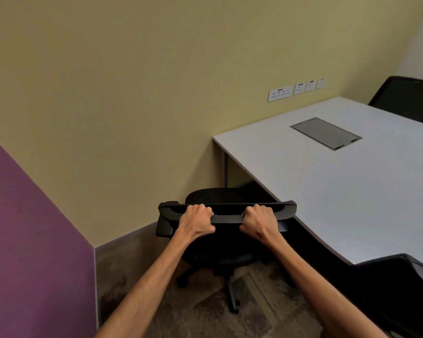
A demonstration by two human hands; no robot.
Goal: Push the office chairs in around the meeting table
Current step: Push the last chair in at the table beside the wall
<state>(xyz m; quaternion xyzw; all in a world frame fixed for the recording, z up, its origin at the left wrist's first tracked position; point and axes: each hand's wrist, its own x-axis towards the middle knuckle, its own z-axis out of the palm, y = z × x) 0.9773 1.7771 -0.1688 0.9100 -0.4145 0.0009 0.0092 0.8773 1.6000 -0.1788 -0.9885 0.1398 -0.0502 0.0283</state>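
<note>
A black office chair (227,242) stands in front of me at the near left corner of the white meeting table (340,191). My left hand (197,220) and my right hand (258,222) both grip the top bar of its backrest. Its seat points toward the yellow wall, with the front part beside the table's edge. A second black chair (405,98) stands at the far side of the table. A third black chair (401,293) sits at the lower right, close to the table's near edge.
A yellow wall (132,93) with white power sockets (280,93) runs behind the table. A purple wall (29,240) closes the left side. A grey cable hatch (325,133) is set in the tabletop. Patterned carpet (205,318) covers the floor.
</note>
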